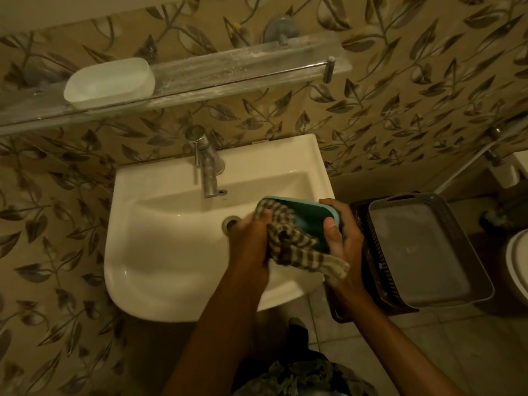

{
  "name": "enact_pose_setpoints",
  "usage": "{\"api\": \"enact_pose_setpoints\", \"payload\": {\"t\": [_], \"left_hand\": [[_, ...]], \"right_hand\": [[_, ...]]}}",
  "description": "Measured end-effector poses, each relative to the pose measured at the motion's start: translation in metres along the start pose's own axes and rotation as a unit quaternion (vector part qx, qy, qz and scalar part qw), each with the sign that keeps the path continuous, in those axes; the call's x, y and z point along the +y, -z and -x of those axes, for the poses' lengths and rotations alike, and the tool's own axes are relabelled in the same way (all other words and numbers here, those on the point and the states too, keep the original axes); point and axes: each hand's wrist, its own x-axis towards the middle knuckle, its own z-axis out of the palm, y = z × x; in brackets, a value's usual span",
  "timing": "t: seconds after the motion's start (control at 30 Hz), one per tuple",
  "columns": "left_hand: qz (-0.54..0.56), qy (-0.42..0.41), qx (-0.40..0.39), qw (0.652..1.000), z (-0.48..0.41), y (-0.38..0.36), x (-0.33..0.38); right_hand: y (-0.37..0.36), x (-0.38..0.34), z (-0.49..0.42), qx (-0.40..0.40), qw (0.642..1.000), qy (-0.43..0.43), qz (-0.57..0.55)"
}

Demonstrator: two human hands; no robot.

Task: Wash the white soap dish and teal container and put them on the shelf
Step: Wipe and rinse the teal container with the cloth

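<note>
The teal container [307, 214] is held tilted over the right side of the white sink [160, 252]. My right hand [341, 238] grips its right end, thumb inside the rim. My left hand [253, 238] clutches a striped cloth [294, 244] that is pressed into the container and hangs down below it. The white soap dish [110, 82] rests on the left part of the glass shelf [234, 67] above the sink.
A metal tap [207, 167] stands at the back of the sink, with the drain [231, 222] just left of my hands. A grey plastic basket [425, 252] sits on a dark stand to the right. A toilet edge [517, 258] shows at far right.
</note>
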Motion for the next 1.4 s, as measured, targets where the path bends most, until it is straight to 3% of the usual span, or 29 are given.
{"api": "enact_pose_setpoints", "payload": {"t": [0.1, 0.2, 0.37, 0.43, 0.6, 0.77, 0.9, 1.0, 1.1, 1.17, 1.27, 1.4], "left_hand": [[-0.242, -0.175, 0.058, 0.953, -0.005, 0.011, -0.003], [-0.326, -0.244, 0.069, 0.911, 0.005, -0.009, -0.006], [-0.338, -0.258, -0.061, 0.903, 0.016, -0.025, -0.010], [-0.359, -0.267, -0.079, 0.891, 0.017, -0.026, -0.010], [-0.493, -0.247, 0.033, 0.834, 0.004, -0.033, -0.009], [-0.453, -0.256, 0.051, 0.852, 0.003, -0.033, -0.009], [-0.428, -0.355, -0.112, 0.823, 0.016, -0.034, -0.012], [-0.344, -0.314, -0.234, 0.854, 0.007, -0.021, -0.003], [-0.239, -0.300, -0.209, 0.900, 0.006, -0.003, 0.010], [-0.233, -0.324, -0.148, 0.905, 0.007, 0.008, 0.017], [-0.385, -0.376, -0.056, 0.841, 0.002, 0.022, 0.024], [-0.593, -0.414, 0.062, 0.688, 0.015, 0.019, 0.015]], "right_hand": [[-0.002, -0.001, 0.004, 0.000, 1.000, 0.016, 0.008], [-0.012, 0.001, 0.006, -0.002, 0.999, 0.043, 0.029], [-0.007, 0.007, 0.001, 0.019, 0.999, 0.014, 0.041], [-0.006, 0.008, 0.001, 0.017, 0.999, 0.016, 0.029], [-0.008, 0.009, 0.002, 0.032, 0.998, 0.047, 0.021], [-0.007, 0.009, -0.003, 0.048, 0.997, 0.055, 0.008], [0.005, 0.013, -0.009, 0.043, 0.998, 0.031, 0.030], [0.012, 0.015, -0.008, 0.047, 0.998, 0.024, 0.021], [0.011, 0.016, -0.008, 0.056, 0.998, 0.001, -0.020], [0.010, 0.017, -0.010, 0.056, 0.997, -0.020, -0.054], [0.014, 0.019, -0.014, 0.024, 0.991, -0.042, -0.125], [0.015, 0.010, -0.023, 0.000, 0.994, 0.049, -0.093]]}}
